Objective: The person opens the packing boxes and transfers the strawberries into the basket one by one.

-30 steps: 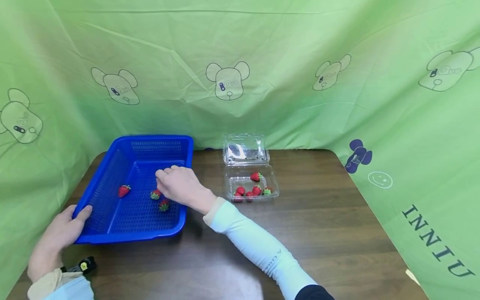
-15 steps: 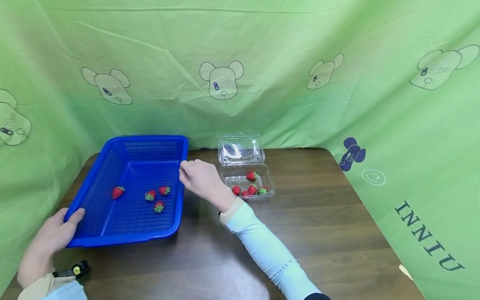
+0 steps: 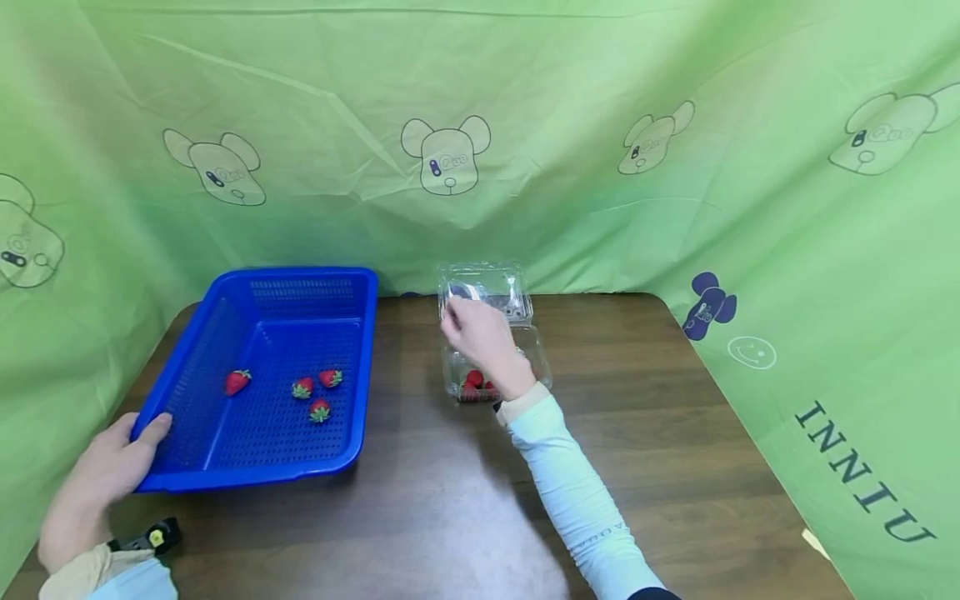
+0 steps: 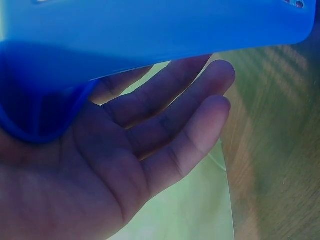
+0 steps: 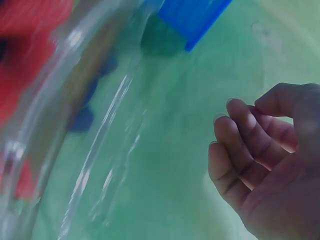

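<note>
My left hand (image 3: pixel 108 458) grips the near left corner of a blue plastic basket (image 3: pixel 296 272), thumb over the rim; the left wrist view shows its fingers (image 4: pixel 175 155) extended beneath the rim. Several strawberries (image 3: pixel 237 382) lie spread on the basket's perforated floor. My right hand (image 3: pixel 483 337) hovers over a clear plastic clamshell box (image 3: pixel 452 367), hiding part of it. In the right wrist view its fingers (image 5: pixel 235 150) curl loosely, thumb near the index finger, with nothing seen in them. Strawberries (image 3: pixel 475 378) sit along the box's near side.
The clamshell's lid (image 3: pixel 519 292) stands raised at the back, by the green curtain (image 3: pixel 585 242). Both rest on a brown wooden table (image 3: pixel 637 417). A black strap (image 3: pixel 146 537) with a small device is on the left wrist.
My right hand has moved right, out of the basket and over to the clamshell, uncovering a strawberry on the basket floor. The left hand keeps its grip on the basket.
</note>
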A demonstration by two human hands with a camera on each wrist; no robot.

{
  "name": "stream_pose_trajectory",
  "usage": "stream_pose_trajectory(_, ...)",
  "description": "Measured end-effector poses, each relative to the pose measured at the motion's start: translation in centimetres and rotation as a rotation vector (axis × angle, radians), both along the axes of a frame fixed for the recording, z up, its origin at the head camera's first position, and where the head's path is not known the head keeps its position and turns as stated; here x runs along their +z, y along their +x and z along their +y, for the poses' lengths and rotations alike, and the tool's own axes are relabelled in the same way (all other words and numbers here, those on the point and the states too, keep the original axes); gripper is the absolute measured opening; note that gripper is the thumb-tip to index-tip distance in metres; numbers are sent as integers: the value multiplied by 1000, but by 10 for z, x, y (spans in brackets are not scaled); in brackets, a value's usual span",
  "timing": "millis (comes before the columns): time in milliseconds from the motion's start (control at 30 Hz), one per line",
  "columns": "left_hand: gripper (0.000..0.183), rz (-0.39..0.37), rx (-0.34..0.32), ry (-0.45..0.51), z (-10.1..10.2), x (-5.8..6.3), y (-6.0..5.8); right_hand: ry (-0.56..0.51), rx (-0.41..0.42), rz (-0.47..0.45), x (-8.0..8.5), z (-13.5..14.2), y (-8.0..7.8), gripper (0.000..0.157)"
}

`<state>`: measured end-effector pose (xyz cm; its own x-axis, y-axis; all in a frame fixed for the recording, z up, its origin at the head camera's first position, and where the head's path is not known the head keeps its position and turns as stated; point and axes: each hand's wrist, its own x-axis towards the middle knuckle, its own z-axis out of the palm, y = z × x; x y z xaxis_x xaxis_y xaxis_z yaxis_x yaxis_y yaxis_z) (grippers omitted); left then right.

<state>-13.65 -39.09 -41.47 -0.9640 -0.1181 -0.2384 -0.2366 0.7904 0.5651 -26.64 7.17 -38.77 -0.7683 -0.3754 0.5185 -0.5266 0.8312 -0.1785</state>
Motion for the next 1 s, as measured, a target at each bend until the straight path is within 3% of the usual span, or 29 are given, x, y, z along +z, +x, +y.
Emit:
stream_pose_trajectory(200, 66, -34, -22, 14, 2, 3, -3, 15, -89, -93, -6, 27, -7, 16)
stream_pose_trajectory(400, 63, -11, -20, 14, 2, 2, -2, 135, -204, -232, -16, 41, -9, 7)
stream_pose_trajectory(633, 63, 8, 5, 10, 0, 0, -1, 219, -244, -444, -20, 48, -11, 13)
stream_pose_trajectory(1000, 63, -7, -8, 23, 1, 2, 1, 256, -361, -505, -30, 57, -13, 15)
